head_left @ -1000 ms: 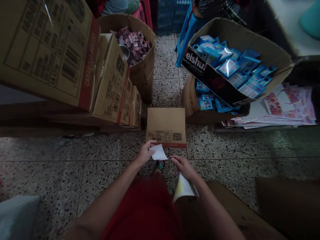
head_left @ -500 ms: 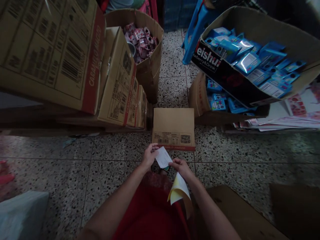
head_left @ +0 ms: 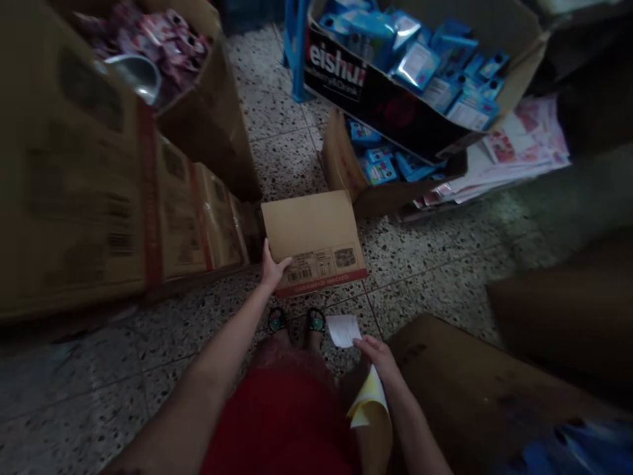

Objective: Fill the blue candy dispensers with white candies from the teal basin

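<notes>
A brown carton (head_left: 309, 227) with a red stripe along its near edge sits on the speckled floor in front of my feet. My left hand (head_left: 273, 267) lies on the carton's left side, fingers apart and thumb over the printed label. My right hand (head_left: 374, 351) pinches the corner of a small white slip (head_left: 343, 330), to the right of my feet. Below that hand hangs a curled yellow and white sheet (head_left: 370, 399); how it is held is hidden.
Stacked cartons (head_left: 178, 211) stand at the left, beside a tall box of pink packets (head_left: 212, 125). At the right, a black-sided box (head_left: 386, 105) of blue packets rests above another. A large brown carton (head_left: 459, 369) lies at the lower right.
My left hand has let go of the white slip and moved onto the carton's left side. My right hand keeps the slip. The view has shifted and turned, and the carton appears tilted.
</notes>
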The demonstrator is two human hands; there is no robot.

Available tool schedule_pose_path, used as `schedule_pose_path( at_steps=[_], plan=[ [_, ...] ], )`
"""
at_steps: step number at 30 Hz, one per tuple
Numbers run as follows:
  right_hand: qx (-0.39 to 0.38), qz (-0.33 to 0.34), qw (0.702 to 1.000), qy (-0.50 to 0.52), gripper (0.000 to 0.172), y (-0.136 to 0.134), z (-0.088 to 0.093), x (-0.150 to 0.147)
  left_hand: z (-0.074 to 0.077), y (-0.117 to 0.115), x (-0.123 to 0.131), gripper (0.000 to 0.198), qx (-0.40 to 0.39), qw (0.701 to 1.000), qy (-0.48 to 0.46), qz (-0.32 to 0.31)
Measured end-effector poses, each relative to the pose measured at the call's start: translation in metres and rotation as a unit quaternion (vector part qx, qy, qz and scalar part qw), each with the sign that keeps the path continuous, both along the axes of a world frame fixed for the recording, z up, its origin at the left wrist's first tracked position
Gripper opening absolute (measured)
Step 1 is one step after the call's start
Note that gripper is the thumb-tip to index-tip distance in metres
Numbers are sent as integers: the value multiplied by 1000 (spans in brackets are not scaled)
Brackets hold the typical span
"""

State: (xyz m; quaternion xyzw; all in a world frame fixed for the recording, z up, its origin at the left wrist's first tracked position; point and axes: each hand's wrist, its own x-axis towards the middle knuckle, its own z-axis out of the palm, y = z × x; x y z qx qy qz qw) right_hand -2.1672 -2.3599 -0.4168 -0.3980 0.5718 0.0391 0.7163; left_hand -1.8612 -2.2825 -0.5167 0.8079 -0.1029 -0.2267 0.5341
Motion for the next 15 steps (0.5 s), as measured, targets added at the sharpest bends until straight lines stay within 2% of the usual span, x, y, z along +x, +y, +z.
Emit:
schedule_pose_path(
  at_steps=[3,6,10,12,13,15],
  plan=[
    [70,-134,988,-37,46,0,1,-25,4,-21,-55,95,13,991,-120,-50],
    [118,-268,950,-111,43,1,2,-47,18,-38,-132,86,59,969,-221,-92],
    [138,-370,900,-185,40,1,-2,-86,30,-60,-233,66,106,932,-305,-167],
    [133,-399,886,-198,40,-1,-5,-109,28,-78,-258,54,89,903,-341,-244],
    [127,-410,881,-198,40,-2,-6,-120,25,-89,-260,50,85,892,-349,-276],
    [112,-426,878,-186,41,-5,-7,-142,17,-120,-244,53,105,882,-337,-311]
  ],
)
